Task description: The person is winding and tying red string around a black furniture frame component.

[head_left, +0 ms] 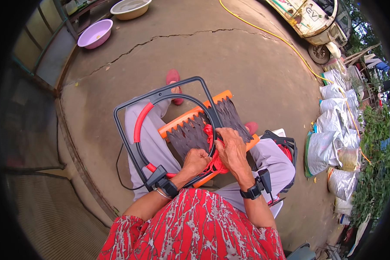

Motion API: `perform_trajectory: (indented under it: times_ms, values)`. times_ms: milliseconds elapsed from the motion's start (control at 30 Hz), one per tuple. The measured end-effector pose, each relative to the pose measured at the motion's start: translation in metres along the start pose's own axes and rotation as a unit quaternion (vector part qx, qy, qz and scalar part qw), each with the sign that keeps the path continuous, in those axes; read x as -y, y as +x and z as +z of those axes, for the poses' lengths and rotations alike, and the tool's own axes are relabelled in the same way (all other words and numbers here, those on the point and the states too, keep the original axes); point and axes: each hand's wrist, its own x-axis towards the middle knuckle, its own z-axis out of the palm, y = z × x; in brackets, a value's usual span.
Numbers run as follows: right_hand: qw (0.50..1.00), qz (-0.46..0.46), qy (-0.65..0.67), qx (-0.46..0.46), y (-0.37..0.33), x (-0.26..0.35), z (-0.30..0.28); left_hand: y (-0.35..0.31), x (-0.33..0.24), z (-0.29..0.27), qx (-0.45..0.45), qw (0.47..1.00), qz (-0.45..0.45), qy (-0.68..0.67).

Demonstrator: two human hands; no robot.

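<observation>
Looking down from the head, I see a black frame [158, 94] with a round ring [210, 113] across the person's lap, likely so the legs [162, 143] hold it steady. The left hand [196, 161] is curled by the red cord [218, 165]; the right hand [233, 149] is at the ring's edge, maybe to mind the cord. I can't tell if either hand grips tight. The ring is black with red wrapping [140, 122]. The cord is bright and bunched, near an orange rack [190, 114] with dark strips [184, 141].
</observation>
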Motion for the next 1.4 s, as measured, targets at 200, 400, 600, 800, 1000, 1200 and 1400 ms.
perform_trajectory:
  times_ms: [200, 400, 600, 800, 1000, 1200, 1400]
  values:
    - [0.988, -0.028, -0.135, -0.067, 0.009, -0.004, 0.029, -0.008, -0.001, 0.012, -0.011, 0.996, 0.033, 0.084]
    - [0.983, -0.051, -0.13, -0.121, 0.015, -0.006, 0.041, -0.011, -0.003, 0.013, 0.033, 0.997, 0.021, 0.059]
    - [0.983, -0.112, -0.024, -0.142, 0.016, -0.002, 0.047, -0.012, -0.007, 0.011, 0.058, 0.997, 0.026, 0.032]
    - [0.983, -0.082, -0.092, -0.136, 0.014, 0.001, 0.037, -0.008, 0.006, 0.014, 0.063, 0.998, 0.027, -0.001]
    - [0.986, -0.119, -0.106, -0.045, 0.006, -0.011, 0.036, -0.01, 0.0, 0.01, 0.054, 0.998, 0.024, 0.031]
    - [0.992, -0.084, 0.042, -0.083, 0.003, -0.015, 0.034, -0.012, -0.011, 0.012, 0.046, 0.999, 0.019, 0.01]
    - [0.665, 0.071, 0.734, -0.118, -0.019, 0.018, -0.062, -0.005, 0.008, 0.007, 0.064, 0.997, 0.01, -0.039]
